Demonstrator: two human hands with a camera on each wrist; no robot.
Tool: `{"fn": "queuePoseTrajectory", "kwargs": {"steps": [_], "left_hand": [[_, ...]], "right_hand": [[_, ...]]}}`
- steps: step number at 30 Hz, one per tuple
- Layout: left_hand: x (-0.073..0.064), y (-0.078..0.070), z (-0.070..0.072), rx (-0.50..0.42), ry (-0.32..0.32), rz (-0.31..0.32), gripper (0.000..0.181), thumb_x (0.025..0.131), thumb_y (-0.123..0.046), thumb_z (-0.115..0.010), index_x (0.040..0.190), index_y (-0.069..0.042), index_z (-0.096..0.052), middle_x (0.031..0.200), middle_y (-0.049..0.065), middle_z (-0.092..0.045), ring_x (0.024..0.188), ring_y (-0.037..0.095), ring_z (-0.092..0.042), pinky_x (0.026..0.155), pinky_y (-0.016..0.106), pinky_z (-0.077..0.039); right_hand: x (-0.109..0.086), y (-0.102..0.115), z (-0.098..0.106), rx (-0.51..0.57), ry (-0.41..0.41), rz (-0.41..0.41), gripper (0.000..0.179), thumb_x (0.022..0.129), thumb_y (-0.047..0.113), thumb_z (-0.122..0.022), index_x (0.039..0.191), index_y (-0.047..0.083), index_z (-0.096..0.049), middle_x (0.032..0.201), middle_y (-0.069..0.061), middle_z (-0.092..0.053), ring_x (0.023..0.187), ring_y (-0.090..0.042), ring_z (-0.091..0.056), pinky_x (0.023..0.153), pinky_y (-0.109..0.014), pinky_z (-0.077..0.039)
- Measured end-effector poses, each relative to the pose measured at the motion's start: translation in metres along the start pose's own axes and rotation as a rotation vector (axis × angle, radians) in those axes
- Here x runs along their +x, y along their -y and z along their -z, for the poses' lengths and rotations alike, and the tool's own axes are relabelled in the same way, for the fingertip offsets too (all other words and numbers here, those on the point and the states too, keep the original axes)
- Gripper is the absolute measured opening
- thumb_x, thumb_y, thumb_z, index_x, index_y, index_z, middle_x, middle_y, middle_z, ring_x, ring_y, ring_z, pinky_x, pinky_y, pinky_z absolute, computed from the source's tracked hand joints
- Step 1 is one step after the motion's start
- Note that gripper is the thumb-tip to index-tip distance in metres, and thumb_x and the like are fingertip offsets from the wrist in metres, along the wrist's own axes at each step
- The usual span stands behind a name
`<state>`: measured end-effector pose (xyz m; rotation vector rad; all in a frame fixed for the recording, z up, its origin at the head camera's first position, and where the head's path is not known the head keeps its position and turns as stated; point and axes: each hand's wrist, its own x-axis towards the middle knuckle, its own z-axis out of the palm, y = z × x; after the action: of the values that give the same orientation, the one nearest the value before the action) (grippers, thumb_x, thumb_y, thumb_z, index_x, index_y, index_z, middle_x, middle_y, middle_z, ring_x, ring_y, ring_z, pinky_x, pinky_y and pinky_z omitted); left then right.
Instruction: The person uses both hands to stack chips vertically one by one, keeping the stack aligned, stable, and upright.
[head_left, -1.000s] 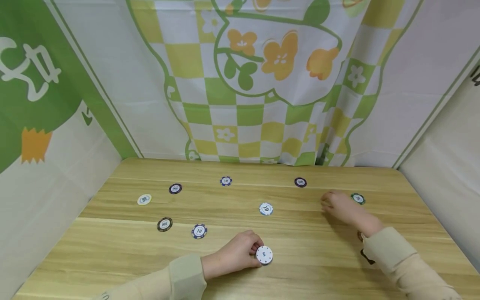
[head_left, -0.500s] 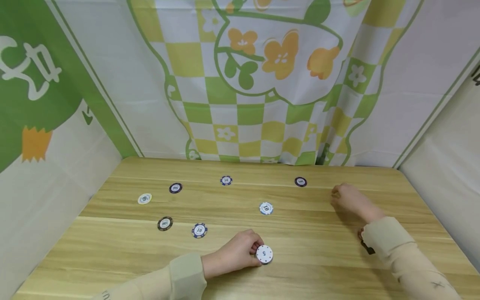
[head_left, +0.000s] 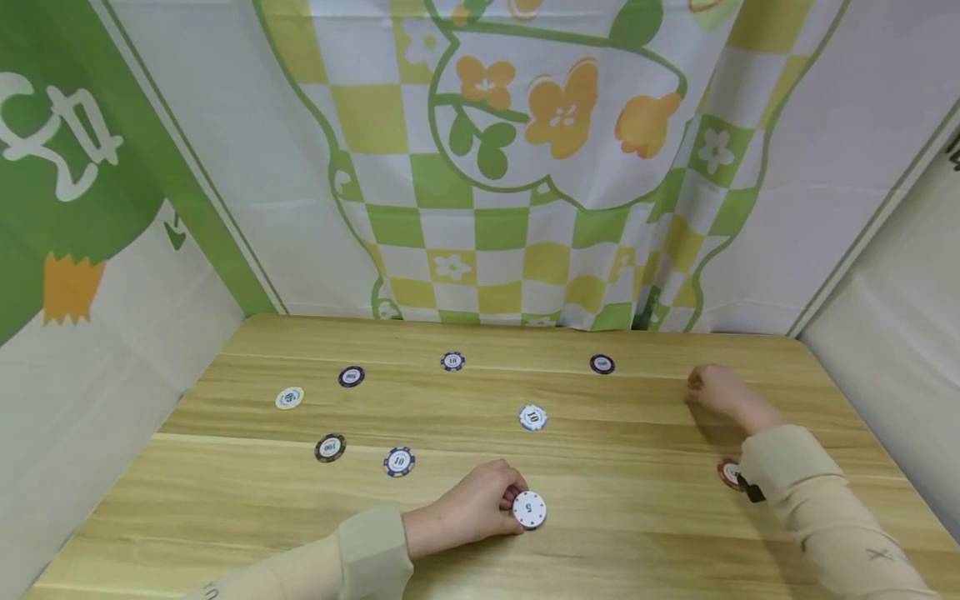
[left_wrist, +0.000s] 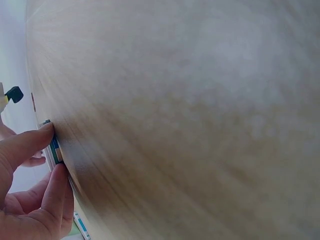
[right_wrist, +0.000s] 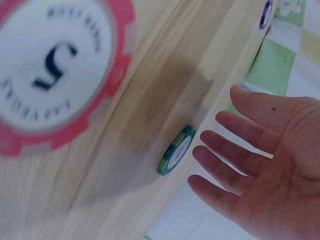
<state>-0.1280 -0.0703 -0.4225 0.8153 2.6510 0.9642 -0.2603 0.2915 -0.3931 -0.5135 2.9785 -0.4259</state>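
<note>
At the table's front middle my left hand pinches a short stack of poker chips between thumb and fingers. A white chip marked 5 lies on top, and a dark green edge shows under it in the left wrist view. My right hand hovers at the far right over the table, holding nothing. Its fingers are spread and relaxed in the right wrist view, close to a green poker chip lying flat. The head view has that green chip hidden by the hand. A red poker chip marked 5 lies by the right sleeve.
Other poker chips lie scattered on the wooden table: a light blue one in the middle, a purple one at the back, a blue one and several more at left. Patterned curtains surround the table's back and sides.
My right hand has moved right, over the green chip, which is now covered in the head view. The red chip has come out from under the sleeve. The left hand has stayed put.
</note>
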Motion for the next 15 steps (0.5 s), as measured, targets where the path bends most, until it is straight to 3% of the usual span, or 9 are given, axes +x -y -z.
{"fn": "queuePoseTrajectory", "kwargs": {"steps": [15], "left_hand": [[-0.001, -0.001, 0.001, -0.019, 0.022, 0.018, 0.034, 0.064, -0.007, -0.08, 0.092, -0.001, -0.062, 0.08, -0.005, -0.049, 0.072, 0.0, -0.048, 0.064, 0.008, -0.045]], "right_hand": [[-0.005, -0.015, 0.004, -0.006, 0.02, -0.044, 0.027, 0.077, 0.004, -0.06, 0.093, -0.017, -0.056, 0.094, -0.034, -0.057, 0.093, -0.051, -0.051, 0.082, -0.054, -0.042]]}}
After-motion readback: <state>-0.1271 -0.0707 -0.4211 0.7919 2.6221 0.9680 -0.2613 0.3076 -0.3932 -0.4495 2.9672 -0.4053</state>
